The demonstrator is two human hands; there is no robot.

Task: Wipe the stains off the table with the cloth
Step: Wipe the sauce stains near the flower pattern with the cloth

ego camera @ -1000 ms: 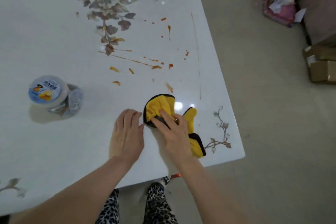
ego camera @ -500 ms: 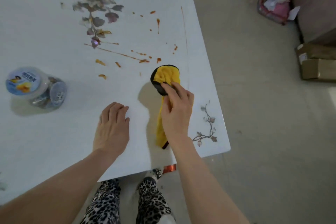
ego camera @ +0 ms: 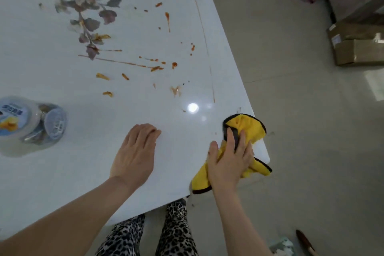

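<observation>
The cloth [ego camera: 249, 129] is no longer up by the stains [ego camera: 153, 66]. It has been pulled back to the near corner of the table [ego camera: 62, 183], at about 4 o'clock in the view. Part of it now hangs over the edge. The cloth is gripped by the right hand [ego camera: 230, 160], with fingers and thumb closed over the bunched yellow folds.

The left hand [ego camera: 136, 151] is kept flat on the table, and nothing is held in it. A jar [ego camera: 31, 122] is seen at 9 o'clock from that hand.

One spot [ego camera: 176, 89], at 11 o'clock from the cloth, is now rubbed thin and pale. So one wipe seems to be done. Many red and orange stains are still seen further up, toward 12 o'clock. Most of the job is probably still left, and the cloth likely needs to be pushed back up there.
</observation>
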